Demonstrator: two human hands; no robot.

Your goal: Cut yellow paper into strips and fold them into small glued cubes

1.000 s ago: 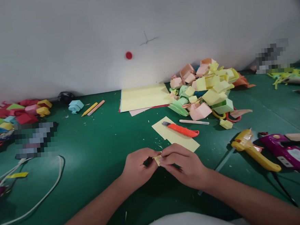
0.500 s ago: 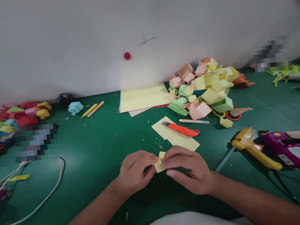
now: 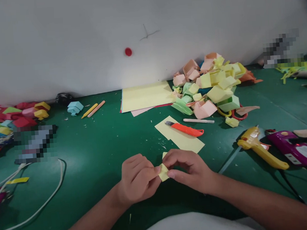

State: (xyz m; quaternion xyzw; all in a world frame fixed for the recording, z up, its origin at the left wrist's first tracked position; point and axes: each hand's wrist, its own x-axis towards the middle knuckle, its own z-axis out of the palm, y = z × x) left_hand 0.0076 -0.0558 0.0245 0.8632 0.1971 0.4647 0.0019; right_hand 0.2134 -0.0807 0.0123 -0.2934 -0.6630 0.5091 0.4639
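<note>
Between my two hands is a small folded piece of pale yellow paper, held just above the green table. My left hand pinches its left side between thumb and curled fingers. On the other side, my right hand grips the paper with thumb and fingertips. The fingers cover part of the folds. Just beyond the hands, an orange utility knife rests on flat yellow paper pieces, its blade end pointing left. A pale pen lies behind it.
A heap of folded paper shapes stands back right, beside yellow sheets. A yellow glue gun and purple power strip lie right. More paper shapes and a white cable are left. A wall closes the back.
The small yellow paper has turned in my fingers. My left hand has rolled over into a tighter curl, and my right thumb has come up against the paper. The view has tilted slightly.
</note>
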